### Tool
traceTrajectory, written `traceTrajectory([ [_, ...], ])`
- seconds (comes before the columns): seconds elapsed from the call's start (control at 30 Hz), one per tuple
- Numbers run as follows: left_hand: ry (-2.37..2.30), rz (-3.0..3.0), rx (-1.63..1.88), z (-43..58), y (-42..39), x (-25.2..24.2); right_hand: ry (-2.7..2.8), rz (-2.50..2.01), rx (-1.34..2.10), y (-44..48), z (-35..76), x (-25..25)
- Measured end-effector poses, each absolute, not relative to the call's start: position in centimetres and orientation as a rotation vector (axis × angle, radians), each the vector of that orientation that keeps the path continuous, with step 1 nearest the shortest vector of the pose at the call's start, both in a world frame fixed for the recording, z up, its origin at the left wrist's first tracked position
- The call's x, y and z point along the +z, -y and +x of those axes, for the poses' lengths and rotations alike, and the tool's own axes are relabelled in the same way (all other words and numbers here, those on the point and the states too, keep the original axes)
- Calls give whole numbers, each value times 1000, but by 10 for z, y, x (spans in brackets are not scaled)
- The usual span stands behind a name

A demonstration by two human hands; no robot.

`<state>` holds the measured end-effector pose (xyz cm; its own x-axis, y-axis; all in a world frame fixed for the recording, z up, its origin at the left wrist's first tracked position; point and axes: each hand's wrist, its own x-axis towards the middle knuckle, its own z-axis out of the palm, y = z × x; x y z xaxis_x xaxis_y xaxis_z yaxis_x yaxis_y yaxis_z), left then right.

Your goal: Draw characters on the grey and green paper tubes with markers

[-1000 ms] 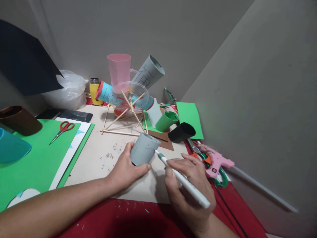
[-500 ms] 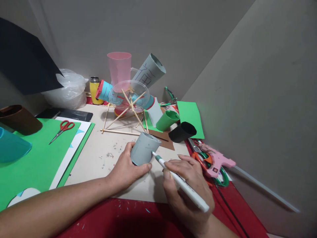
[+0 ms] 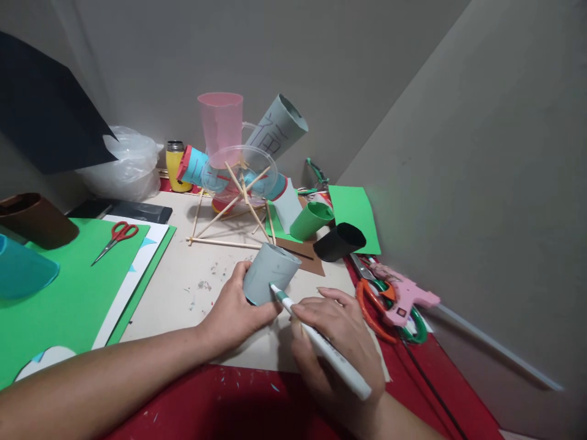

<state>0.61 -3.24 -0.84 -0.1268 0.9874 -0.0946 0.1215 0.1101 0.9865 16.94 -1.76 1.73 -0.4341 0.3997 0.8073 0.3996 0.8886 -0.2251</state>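
Note:
My left hand (image 3: 241,308) is wrapped round the lower left side of a grey paper tube (image 3: 270,272), thumb across its front. The tube leans a little to the right, with faint marks on its side. In my right hand (image 3: 332,342) is a white marker pen (image 3: 332,357) with a green collar, its tip at the tube's front surface. Behind the tube stands a frame of wooden sticks (image 3: 224,243), bearing a clear plastic disc (image 3: 220,183), blue and red tubes and a larger grey tube (image 3: 277,131) with a written character.
Small red-handled scissors (image 3: 121,232) lie on green sheets (image 3: 92,269) at left, near a brown tube (image 3: 41,220) and a blue one (image 3: 25,269). A pink glue gun (image 3: 406,296) and orange-handled scissors (image 3: 371,305) lie at right. Green (image 3: 312,221) and black tubes (image 3: 339,242) sit behind my right hand.
My right hand has moved left with the marker pen, its tip shifting from the tube's right side toward the middle of its front. My left hand keeps its hold.

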Motion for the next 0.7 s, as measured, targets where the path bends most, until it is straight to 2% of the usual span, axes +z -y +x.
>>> traceTrajectory([
  [0.7,-1433,1149,1145,5,32,-6,2102,-537,-57,12,179,21],
])
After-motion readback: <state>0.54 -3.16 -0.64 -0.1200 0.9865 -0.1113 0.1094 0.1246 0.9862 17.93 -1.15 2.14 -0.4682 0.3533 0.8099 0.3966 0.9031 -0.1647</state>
